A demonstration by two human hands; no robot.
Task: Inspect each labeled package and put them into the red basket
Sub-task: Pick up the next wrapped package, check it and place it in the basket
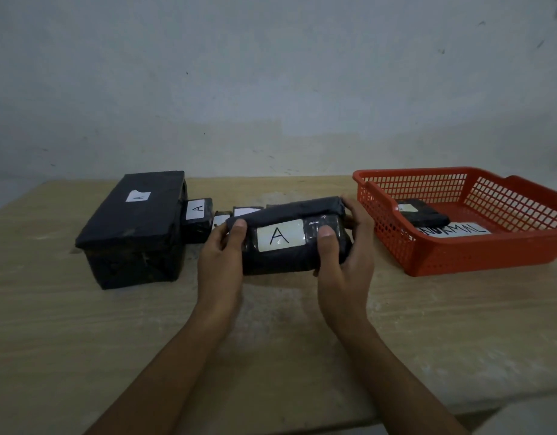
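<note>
item: black-wrapped package (289,243), white label reading "a" facing the camera; held above the wooden table (82,324) at frame centre. left hand (220,259) clasps its 9 o'clock end, thumb on the front face; right hand (343,262) clasps its 3 o'clock end, thumb on the front, fingers curled over the far edge.
item: red basket (459,259), at 3 o'clock of the held package, just beside the right hand; inside lie one small black package (427,216) and a white sheet (459,230) with partly readable lettering.
item: large black box (136,233), label "a" on top, at 9 o'clock, resting on the table.
item: small package (197,219) labelled "a", touching the box's 3 o'clock side.
item: further small packages (239,213) at 12 o'clock behind the held one, mostly hidden; count cannot be told.
</note>
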